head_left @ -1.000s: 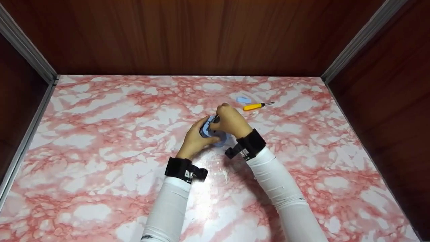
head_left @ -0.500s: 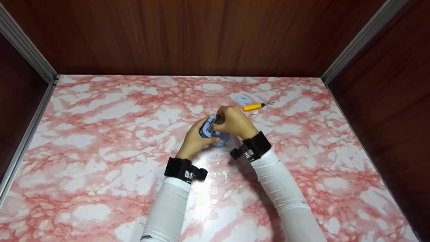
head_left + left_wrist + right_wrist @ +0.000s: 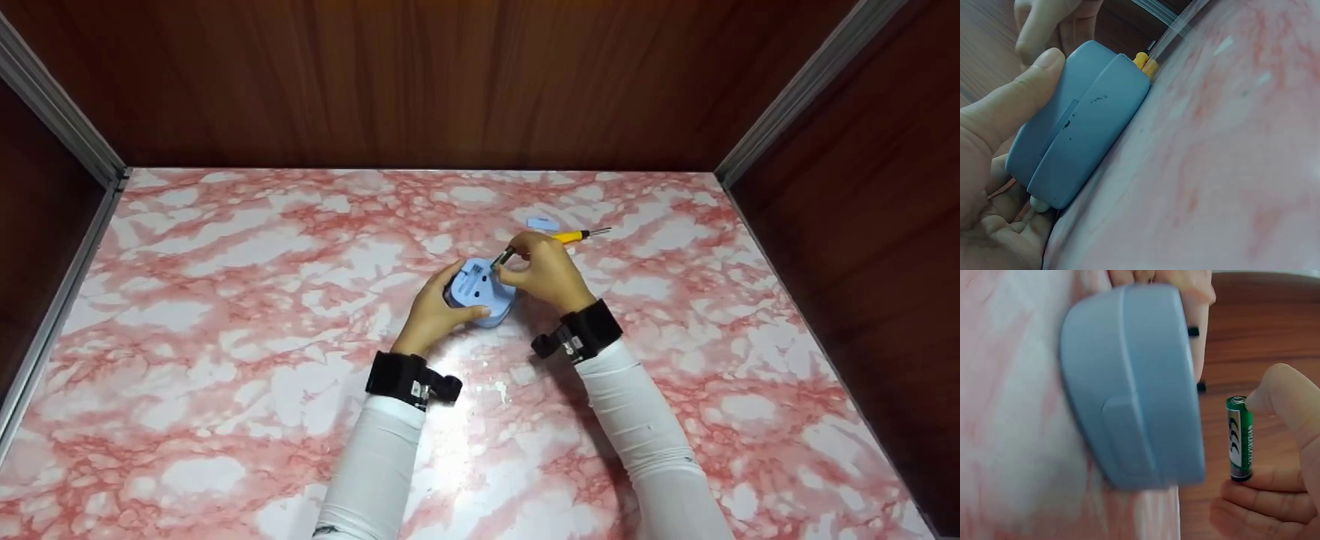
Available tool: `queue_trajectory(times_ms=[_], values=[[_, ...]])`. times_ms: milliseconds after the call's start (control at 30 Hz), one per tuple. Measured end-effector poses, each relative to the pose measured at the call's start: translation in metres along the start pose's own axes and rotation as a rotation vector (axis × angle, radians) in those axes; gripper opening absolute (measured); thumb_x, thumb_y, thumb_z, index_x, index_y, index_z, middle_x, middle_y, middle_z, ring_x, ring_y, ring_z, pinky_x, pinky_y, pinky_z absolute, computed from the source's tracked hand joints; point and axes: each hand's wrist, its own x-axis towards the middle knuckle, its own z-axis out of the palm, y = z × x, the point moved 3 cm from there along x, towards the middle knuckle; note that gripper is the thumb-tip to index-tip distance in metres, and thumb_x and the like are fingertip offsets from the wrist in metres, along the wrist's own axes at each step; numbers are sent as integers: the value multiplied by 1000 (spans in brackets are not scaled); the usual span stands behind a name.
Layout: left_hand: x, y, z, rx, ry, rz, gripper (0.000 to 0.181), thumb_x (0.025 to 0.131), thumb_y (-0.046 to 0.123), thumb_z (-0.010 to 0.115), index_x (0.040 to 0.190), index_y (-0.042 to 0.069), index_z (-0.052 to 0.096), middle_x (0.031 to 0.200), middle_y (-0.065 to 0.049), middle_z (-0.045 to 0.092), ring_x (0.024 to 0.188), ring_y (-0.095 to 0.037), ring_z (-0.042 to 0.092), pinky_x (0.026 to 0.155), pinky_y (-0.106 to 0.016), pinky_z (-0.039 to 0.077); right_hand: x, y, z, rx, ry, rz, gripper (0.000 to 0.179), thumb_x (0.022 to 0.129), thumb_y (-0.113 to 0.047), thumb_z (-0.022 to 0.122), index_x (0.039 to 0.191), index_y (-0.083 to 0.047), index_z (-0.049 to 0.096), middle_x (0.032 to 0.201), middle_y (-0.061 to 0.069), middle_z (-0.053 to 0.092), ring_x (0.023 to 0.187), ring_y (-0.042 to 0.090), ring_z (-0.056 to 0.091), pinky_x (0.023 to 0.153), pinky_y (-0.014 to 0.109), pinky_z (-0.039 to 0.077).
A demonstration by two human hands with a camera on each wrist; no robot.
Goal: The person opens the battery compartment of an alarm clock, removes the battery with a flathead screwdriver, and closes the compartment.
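Observation:
My left hand grips a rounded light-blue, clock-like device, thumb on its top side and fingers round the far left edge. Two small black knobs stick out of its upper face, beside a printed label. The device sits low at the tabletop in the left wrist view. Just to its right, my right hand pinches a green-and-black battery by its two ends, between thumb and fingers. In the right wrist view this battery stands apart from the casing.
Behind the right hand lies a yellow-handled screwdriver, partly covered by that hand. A small light-blue strip rests beyond it. The marbled red-and-white tabletop ends at a dark wooden back wall, with side panels left and right.
My right hand has drawn away to the right from the device with the battery, uncovering the knobs and label. It now overlaps the screwdriver handle. The left hand keeps its grip in place.

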Motion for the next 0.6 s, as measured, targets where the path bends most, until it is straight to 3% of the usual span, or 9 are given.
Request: queue_trajectory(times_ms=[200,333,433,600], values=[[0,0,0,0,-6,1,96,67,35,89,149,23,40,150,-8,38,133,-28,38,110,-44,31,-5,15,-5,-8,55,45,26,76,-21,74,92,-3,67,89,16,66,76,28,59,65,32,48],[-1,1,0,-2,-8,-7,96,67,36,89,149,25,39,149,-8,38,133,-29,38,108,-45,33,-7,27,-8,-20,84,44,21,76,-17,73,89,-3,67,81,13,64,67,20,52,59,28,42],[-1,1,0,-2,-6,-9,97,67,36,89,149,25,39,150,-8,38,133,-29,38,108,-46,34,-9,36,-10,-20,80,62,18,76,-15,73,87,-3,67,78,10,64,67,16,52,60,27,44],[-1,0,0,-10,0,-3,97,66,34,90,149,24,39,149,-8,38,133,-29,38,108,-45,34,-12,52,-13,-16,64,123,26,77,-18,74,95,0,68,87,10,69,80,21,67,72,32,56]])
